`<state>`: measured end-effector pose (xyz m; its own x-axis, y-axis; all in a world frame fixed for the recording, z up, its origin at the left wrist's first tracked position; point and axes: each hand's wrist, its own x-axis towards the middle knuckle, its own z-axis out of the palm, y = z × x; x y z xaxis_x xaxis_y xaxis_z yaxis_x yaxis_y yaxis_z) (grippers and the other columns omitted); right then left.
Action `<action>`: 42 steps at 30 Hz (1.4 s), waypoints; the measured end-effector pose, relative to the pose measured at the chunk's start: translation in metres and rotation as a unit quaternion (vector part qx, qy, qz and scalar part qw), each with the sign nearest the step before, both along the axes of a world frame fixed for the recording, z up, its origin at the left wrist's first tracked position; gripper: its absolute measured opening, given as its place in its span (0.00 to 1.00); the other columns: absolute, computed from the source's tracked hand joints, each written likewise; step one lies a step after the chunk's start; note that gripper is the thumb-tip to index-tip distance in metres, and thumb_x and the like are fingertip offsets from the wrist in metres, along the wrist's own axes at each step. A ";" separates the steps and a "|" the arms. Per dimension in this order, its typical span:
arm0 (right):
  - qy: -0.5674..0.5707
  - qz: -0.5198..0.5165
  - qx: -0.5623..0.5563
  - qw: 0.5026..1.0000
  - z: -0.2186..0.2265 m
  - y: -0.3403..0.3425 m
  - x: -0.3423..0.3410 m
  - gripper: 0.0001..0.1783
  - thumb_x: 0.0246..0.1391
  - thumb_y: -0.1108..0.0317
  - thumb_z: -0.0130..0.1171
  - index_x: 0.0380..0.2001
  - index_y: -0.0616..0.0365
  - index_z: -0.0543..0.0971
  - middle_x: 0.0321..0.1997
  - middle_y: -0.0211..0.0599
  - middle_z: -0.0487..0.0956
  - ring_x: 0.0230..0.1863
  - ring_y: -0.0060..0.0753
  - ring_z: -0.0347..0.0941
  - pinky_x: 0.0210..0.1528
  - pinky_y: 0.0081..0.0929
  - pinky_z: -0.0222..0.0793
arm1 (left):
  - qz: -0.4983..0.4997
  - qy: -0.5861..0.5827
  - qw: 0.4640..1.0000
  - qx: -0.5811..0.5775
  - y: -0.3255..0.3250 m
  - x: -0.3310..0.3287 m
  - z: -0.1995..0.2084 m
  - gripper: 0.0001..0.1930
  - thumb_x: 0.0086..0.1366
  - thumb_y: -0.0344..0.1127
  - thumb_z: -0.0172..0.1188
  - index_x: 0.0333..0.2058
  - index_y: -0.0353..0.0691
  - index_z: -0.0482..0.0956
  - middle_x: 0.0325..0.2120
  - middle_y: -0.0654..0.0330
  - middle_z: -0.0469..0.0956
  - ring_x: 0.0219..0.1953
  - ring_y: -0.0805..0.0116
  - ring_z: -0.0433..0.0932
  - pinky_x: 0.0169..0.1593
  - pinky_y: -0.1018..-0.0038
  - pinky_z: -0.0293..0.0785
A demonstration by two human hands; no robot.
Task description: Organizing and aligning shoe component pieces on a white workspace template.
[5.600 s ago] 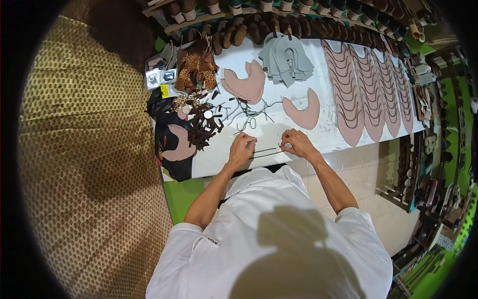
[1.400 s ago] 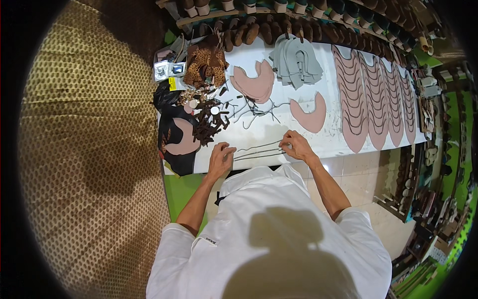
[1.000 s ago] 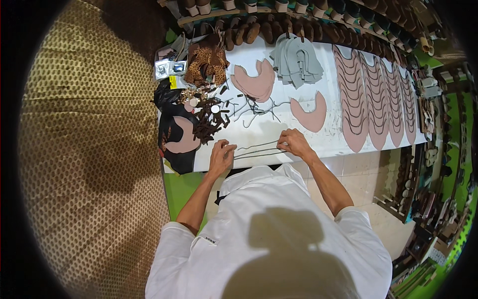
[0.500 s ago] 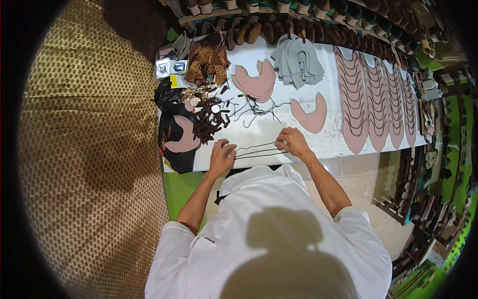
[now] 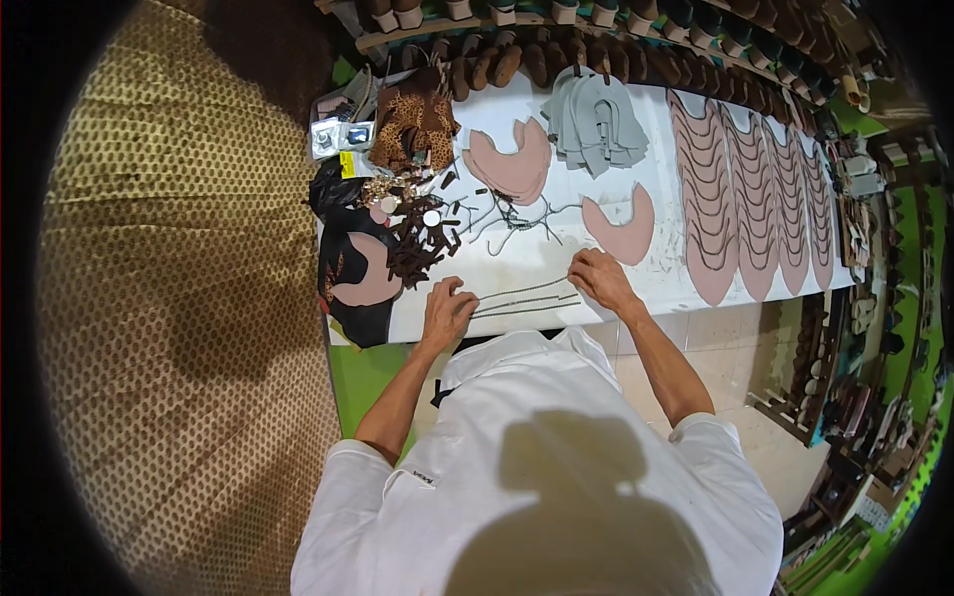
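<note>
Three thin dark cords (image 5: 527, 301) lie side by side along the white table's near edge. At their left ends is my left hand (image 5: 450, 311), its fingers curled down onto the cords. My right hand (image 5: 602, 280) pinches the right end of the uppermost cord, and the two lower ones end loose beside it. Beyond my hands, a tangle of dark cord pieces (image 5: 512, 213) is spread on the table. A single pink horseshoe-shaped piece (image 5: 628, 236) lies just past my right hand, and a heap of short dark brown strips (image 5: 412, 260) is beyond my left.
Pink cut pieces are stacked at the centre (image 5: 512, 174), with grey ones (image 5: 596, 129) beside them. Overlapping rows of pink pieces (image 5: 708, 199) cover the right side. A black bag (image 5: 358, 318) and leopard-print pieces (image 5: 412, 124) lie left. Shoe racks (image 5: 606, 30) stand behind.
My right hand has moved a little right and away from me, drawing the uppermost cord apart from the other two. The left hand stays almost in place.
</note>
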<state>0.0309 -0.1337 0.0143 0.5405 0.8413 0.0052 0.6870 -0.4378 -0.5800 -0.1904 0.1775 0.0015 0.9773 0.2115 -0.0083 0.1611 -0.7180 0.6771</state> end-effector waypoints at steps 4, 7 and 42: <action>0.002 0.017 0.010 1.000 0.000 0.001 -0.007 0.06 0.61 0.64 0.65 0.33 0.53 0.83 0.44 0.31 0.78 0.50 0.39 0.73 0.53 0.38 0.69 | 0.008 -0.008 0.999 -0.052 0.005 -0.007 0.001 0.08 0.63 0.37 0.70 0.38 0.41 0.88 0.50 0.55 0.77 0.52 0.53 0.74 0.55 0.60 0.70; 0.026 0.018 -0.010 0.999 0.002 0.001 -0.010 0.08 0.62 0.62 0.64 0.34 0.54 0.84 0.49 0.32 0.78 0.53 0.41 0.72 0.57 0.40 0.68 | -0.025 -0.006 0.999 -0.039 0.010 -0.012 0.001 0.08 0.64 0.34 0.71 0.39 0.39 0.88 0.50 0.52 0.77 0.52 0.51 0.75 0.55 0.60 0.73; -0.052 -0.123 0.088 0.987 -0.016 0.186 0.006 0.07 0.51 0.69 0.68 0.34 0.53 0.90 0.56 0.37 0.79 0.60 0.45 0.70 0.58 0.43 0.67 | 0.140 -0.039 0.989 -0.037 0.020 -0.040 0.012 0.09 0.64 0.28 0.66 0.43 0.37 0.88 0.44 0.51 0.77 0.46 0.53 0.79 0.47 0.65 0.79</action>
